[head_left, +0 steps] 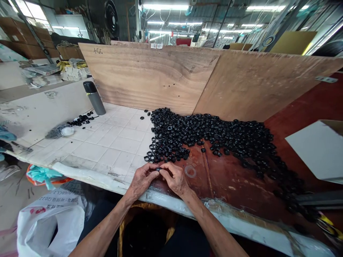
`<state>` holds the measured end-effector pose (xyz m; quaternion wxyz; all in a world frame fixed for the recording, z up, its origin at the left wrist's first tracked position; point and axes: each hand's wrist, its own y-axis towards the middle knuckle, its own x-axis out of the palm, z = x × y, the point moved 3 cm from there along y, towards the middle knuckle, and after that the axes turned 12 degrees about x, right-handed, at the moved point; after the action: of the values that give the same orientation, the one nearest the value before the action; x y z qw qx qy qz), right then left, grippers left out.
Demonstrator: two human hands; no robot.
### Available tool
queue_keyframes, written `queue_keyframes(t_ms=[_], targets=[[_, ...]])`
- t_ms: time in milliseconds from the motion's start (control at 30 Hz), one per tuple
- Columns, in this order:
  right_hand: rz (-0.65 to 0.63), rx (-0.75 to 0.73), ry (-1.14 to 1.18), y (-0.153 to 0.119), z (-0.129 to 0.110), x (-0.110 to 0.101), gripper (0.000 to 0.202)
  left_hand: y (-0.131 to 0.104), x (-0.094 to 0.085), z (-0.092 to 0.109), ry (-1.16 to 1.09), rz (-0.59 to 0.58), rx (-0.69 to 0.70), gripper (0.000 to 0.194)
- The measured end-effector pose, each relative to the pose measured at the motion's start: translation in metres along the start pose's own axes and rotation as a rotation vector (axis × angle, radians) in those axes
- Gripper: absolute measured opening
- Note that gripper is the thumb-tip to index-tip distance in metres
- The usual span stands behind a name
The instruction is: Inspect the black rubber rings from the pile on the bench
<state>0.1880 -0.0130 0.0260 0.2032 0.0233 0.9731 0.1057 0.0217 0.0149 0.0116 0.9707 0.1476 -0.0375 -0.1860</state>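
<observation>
My left hand [142, 178] and my right hand [174, 177] meet near the table's front edge, both closed on one small black ring [158, 169]. The ring sits between the thumbs and fingertips. Just beyond my hands begins a large pile of black rings [182, 130], which stretches to the right over the white tiled surface [118, 142] and the reddish-brown board [222, 175]. A few loose rings [142, 117] lie at the pile's left end.
A grey bottle [97, 101] stands at the back left, near small black pieces [81, 120] and a plastic bag [57, 131]. Plywood panels [155, 78] wall the back. A white box [316, 150] is at right. Below are an open sack [146, 228] and a white bag [50, 221].
</observation>
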Motion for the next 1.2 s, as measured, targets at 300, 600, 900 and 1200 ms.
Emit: queue_keyframes(t_ms=[300, 600, 900, 1200], targets=[[0.018, 0.276, 0.158, -0.038, -0.022, 0.020, 0.017, -0.028, -0.005, 0.016, -0.073, -0.069, -0.006, 0.020], [0.104, 0.382, 0.122, -0.077, -0.033, 0.037, 0.026, -0.059, -0.010, 0.016, -0.100, -0.154, -0.031, 0.021], [0.035, 0.516, 0.146, -0.088, -0.038, 0.047, 0.030, -0.071, -0.016, 0.021, -0.124, -0.129, -0.035, 0.020], [0.033, 0.700, 0.519, -0.107, -0.040, 0.072, 0.027, -0.093, -0.026, 0.015, 0.068, -0.149, 0.070, 0.018]])
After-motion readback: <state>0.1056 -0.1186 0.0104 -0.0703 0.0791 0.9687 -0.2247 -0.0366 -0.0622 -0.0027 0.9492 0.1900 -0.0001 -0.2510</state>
